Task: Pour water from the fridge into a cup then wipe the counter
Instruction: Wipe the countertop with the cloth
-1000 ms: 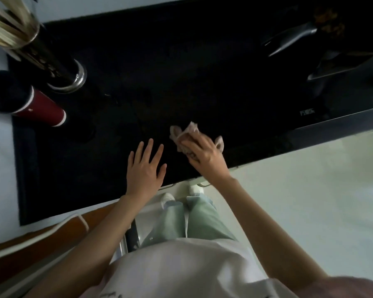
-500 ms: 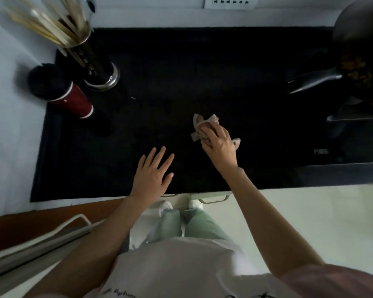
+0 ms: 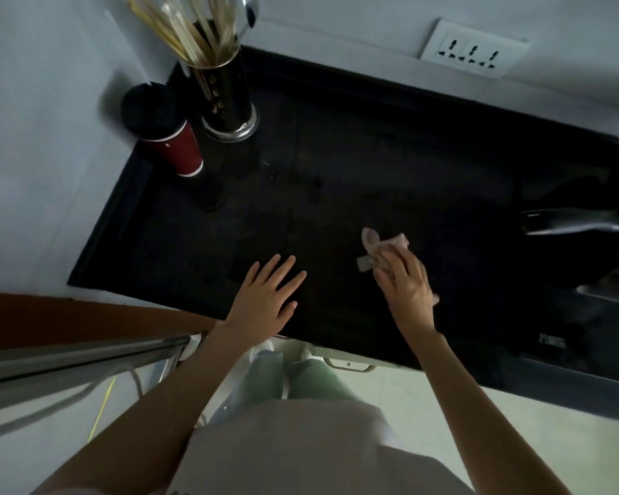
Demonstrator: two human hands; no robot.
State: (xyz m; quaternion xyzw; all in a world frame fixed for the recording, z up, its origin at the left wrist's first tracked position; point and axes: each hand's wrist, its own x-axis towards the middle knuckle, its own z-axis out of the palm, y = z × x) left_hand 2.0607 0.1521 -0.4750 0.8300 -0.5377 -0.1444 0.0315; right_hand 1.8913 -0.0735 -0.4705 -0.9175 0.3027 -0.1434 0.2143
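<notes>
1 hand grips cloth on counter.

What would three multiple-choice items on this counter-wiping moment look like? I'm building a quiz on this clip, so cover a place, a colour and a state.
1. Where does the cup stand?
A. far left corner of the counter, beside the utensil holder
B. next to the wall socket
C. under the right hand

2. What colour is the cup's body?
A. green
B. red
C. yellow

3. What is the left hand doing?
A. gripping the cloth
B. lifting the cup
C. lying flat with straight fingers on the counter

Answers:
1 A, it stands next to the utensil holder at the counter's far left.
2 B, red with a white band at its base.
3 C, fingers spread; the right hand holds the cloth.
</notes>
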